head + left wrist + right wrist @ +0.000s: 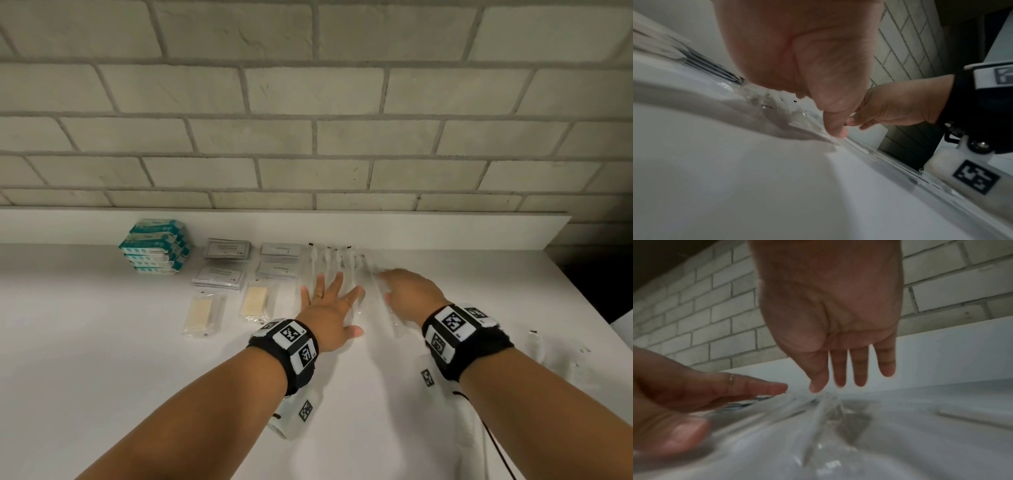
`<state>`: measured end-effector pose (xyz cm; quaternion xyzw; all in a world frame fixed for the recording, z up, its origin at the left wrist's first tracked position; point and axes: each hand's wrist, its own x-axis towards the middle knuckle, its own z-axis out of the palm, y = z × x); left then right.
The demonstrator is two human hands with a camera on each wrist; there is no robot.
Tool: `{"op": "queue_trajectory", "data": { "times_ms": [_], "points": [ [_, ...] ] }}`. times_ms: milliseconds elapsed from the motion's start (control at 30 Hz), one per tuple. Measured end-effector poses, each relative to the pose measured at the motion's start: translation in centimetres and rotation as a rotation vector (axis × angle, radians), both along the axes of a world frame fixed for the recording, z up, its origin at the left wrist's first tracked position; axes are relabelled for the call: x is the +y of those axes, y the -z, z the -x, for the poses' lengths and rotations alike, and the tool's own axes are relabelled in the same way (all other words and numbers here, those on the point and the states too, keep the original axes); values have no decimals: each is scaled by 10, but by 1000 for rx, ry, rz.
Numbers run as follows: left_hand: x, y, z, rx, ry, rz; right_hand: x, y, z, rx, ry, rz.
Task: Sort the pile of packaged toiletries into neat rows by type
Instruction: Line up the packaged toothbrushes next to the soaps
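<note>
On the white counter (pixel 102 342) the toiletries lie sorted along the brick wall (pixel 308 120); at the far left a stack of teal wipe packs (pixel 156 246); next to it two piles of grey sachets (pixel 222 265), one behind the other; then two piles of smaller grey sachets (pixel 279 262); in front of these, two clear packets with cream bars (pixel 202 313), side by side and apart; to the right a row of long clear sleeves (pixel 337 262), laid parallel and close together, their black-tipped ends toward the wall. The left hand (pixel 330 310) lies flat and wide on the near part of that row, fingers spread and straight, its thumb (pixel 835 128) down on the clear plastic; a thin ring shows on one finger. The right hand (pixel 409 296) is just beside it at the row's right edge, fingers straight and slightly parted in the right wrist view, pointing down, the fingertips (pixel 816 386) at or touching a crinkled sleeve (pixel 385 301) that lies at a slant to the others; it grips nothing. Well apart to the right, near the counter's edge, lie a few more sleeves (pixel 537 342), still unsorted; both wrists wear black bands (pixel 462 334) with square code tags.
</note>
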<state>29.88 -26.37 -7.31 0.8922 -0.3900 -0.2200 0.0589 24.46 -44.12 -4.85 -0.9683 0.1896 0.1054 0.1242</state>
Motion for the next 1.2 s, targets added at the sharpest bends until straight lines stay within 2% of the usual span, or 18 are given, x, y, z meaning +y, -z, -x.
{"op": "queue_trajectory", "data": {
  "times_ms": [67, 133, 600, 800, 900, 1000, 1200],
  "points": [
    [-1, -1, -2, 9, -78, -3, 2, 1, -1, 113, -111, 24],
    [-2, 0, -7, 39, -140, -44, 6, -1, -1, 183, -130, 4],
    [-4, 3, -14, 64, -131, -77, 29, -4, -15, 214, -93, -193],
    [-2, -1, -9, 11, -113, -64, 26, -17, 3, 150, -73, -330],
    [4, -7, 2, -10, -77, -28, 15, -31, 28, 128, -65, -297],
    [13, -18, 20, -14, -32, 16, 3, -48, 68, 77, -32, -348],
    [16, -28, 86, 37, 187, 68, -20, -74, 181, -68, 232, -479]
  ]
}}
